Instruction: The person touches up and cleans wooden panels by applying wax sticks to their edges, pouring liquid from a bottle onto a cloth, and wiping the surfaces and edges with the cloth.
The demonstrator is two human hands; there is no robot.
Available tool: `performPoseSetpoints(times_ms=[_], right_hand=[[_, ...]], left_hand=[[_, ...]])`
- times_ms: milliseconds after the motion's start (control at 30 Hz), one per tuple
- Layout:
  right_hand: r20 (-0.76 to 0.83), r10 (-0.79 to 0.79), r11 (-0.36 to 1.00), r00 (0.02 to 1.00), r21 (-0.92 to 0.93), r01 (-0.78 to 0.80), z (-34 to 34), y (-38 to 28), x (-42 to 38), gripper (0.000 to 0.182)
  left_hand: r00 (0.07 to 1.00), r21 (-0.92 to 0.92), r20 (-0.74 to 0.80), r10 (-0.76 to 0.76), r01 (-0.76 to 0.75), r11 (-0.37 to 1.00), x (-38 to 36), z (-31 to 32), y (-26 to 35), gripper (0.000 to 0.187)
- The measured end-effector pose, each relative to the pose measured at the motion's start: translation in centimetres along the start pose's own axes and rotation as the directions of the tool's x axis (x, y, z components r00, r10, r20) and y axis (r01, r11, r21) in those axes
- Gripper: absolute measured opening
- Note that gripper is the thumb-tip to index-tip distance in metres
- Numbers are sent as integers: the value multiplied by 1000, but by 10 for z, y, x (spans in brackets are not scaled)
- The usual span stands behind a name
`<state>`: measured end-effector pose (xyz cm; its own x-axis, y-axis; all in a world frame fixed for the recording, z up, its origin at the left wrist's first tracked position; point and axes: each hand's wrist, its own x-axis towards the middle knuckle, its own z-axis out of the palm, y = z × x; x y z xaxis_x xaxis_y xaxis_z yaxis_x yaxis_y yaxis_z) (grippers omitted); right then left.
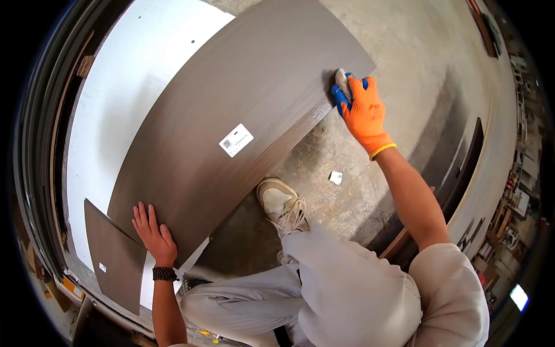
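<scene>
A large dark brown wood-grain panel lies across a white board, its near long edge jutting out over the floor. My bare left hand rests flat on the panel's near left end, fingers spread. At the panel's right end is my right hand, in an orange glove with blue fingertips. Its fingers close round a pale, crumpled cloth pressed to the panel's edge near the corner. A white printed label is stuck to the panel. Left of my left hand lies a smaller brown panel with a small label.
Under the panels is the white board, with dark stacked sheets along the left. A shoe stands on the concrete floor below the panel edge, near a scrap of white paper. Dark boards lie at right.
</scene>
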<state>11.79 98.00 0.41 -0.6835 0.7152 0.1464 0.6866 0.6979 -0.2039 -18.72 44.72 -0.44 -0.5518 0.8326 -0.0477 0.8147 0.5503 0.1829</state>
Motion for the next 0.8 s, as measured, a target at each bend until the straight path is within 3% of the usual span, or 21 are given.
performPoseSetpoints(times_ms=[67, 133, 167, 233, 267, 367, 533, 700, 800], right_hand=[[-56, 62, 996, 996, -54, -65, -16, 22, 28, 45], [75, 50, 986, 996, -163, -37, -29, 26, 48, 33], [61, 45, 986, 997, -166, -34, -34, 21, 56, 33], [99, 338, 936, 936, -142, -323, -39, 5, 74, 34], [87, 409, 908, 908, -138, -396, -33, 14, 82, 36], [69, 385, 909, 920, -202, -365, -26, 1, 115, 37], [79, 402, 909, 912, -154, -388, -8, -28, 161, 39], [-1, 205, 970, 979, -130, -204, 26, -64, 251, 42], [27, 210, 973, 977, -102, -207, 50, -103, 281, 41]], left_hand=[[1000, 24, -6, -4, 4, 1000, -3, -1, 1, 58], [1000, 12, -19, 11, -11, 1000, -2, -1, 1, 57], [1000, 14, -3, 13, -13, 1000, -3, -4, 1, 57], [1000, 5, -27, 11, -11, 1000, -5, -5, 0, 58], [1000, 3, -14, 11, -11, 1000, -5, -6, 1, 58], [999, -6, -21, 28, -28, 1000, -2, -8, 0, 59], [1000, -21, -7, 28, -28, 999, -2, -9, -1, 59], [1000, -35, -14, -8, 7, 999, -6, -7, -5, 59], [1000, -77, -17, -26, 24, 997, -3, -10, -8, 59]])
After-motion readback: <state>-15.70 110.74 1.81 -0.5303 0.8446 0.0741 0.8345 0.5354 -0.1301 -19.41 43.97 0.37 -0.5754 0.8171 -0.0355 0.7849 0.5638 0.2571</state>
